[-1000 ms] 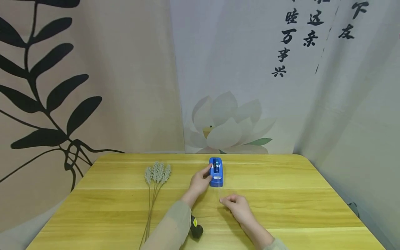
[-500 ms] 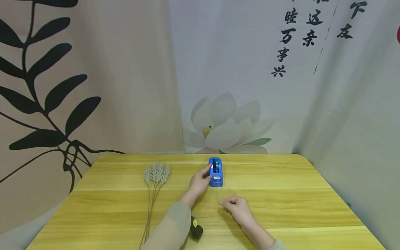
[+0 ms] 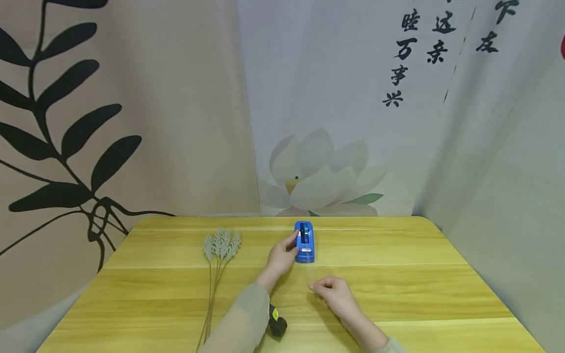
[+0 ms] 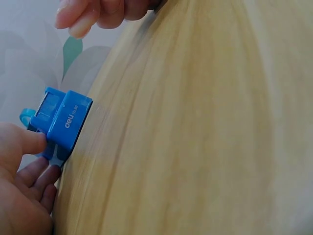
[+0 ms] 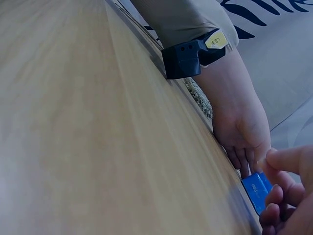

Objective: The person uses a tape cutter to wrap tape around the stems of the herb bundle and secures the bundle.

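A blue tape dispenser stands near the far edge of the table, a roll in its slot. My left hand holds it at its left side; in the left wrist view the thumb presses the dispenser body and the other fingers lie along its lower side. A faint strip of clear tape runs from its near end toward me. My right hand pinches the free end between thumb and index finger, just in front of the dispenser. In the right wrist view, the right hand partly covers the dispenser.
Several dried grass stems with pale grey-green heads lie left of my left arm. A black wrist camera mount with a yellow label sits at my left cuff. The wooden table ends at a printed curtain.
My right hand has drawn very slightly toward me, still pinching the tape end. The left hand and dispenser keep their places; the head view has shifted a little.
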Available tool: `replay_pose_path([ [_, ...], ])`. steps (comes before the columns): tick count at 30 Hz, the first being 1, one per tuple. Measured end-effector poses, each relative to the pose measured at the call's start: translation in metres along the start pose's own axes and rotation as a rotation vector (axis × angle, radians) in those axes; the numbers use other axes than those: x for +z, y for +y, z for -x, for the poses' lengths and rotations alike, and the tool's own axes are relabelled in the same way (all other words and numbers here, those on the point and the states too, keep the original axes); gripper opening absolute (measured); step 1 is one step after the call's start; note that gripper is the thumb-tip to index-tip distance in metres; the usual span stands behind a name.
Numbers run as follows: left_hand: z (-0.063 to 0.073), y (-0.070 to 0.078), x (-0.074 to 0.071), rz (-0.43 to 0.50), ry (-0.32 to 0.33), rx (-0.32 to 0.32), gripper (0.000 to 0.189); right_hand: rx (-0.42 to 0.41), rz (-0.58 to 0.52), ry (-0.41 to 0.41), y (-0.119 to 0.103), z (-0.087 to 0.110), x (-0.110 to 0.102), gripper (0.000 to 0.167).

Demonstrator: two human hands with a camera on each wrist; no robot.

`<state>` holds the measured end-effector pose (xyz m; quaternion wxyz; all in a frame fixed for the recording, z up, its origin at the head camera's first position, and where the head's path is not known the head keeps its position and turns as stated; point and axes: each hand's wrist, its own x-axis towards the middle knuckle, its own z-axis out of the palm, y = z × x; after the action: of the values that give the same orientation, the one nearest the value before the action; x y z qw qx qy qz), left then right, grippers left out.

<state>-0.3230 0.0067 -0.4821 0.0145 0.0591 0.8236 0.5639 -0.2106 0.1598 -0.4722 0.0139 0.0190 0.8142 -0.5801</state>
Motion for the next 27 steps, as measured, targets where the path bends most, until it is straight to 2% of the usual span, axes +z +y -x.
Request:
replay_pose_path([
  [6, -0.0004, -0.0007, 0.0005, -0.004, 0.002, 0.000, 0.050, -0.007, 0.033, -0.009, -0.0002, -0.0002, -0.0006, 0.019],
  [16, -0.0007, -0.0005, 0.0012, 0.007, -0.001, -0.020, 0.050, -0.076, 0.125, -0.014, 0.0002, 0.0005, -0.0016, 0.020],
  [27, -0.0005, 0.0011, 0.0007, 0.005, 0.013, -0.012, 0.050, -0.082, 0.134, -0.026, 0.0002, 0.0004, -0.0014, 0.020],
])
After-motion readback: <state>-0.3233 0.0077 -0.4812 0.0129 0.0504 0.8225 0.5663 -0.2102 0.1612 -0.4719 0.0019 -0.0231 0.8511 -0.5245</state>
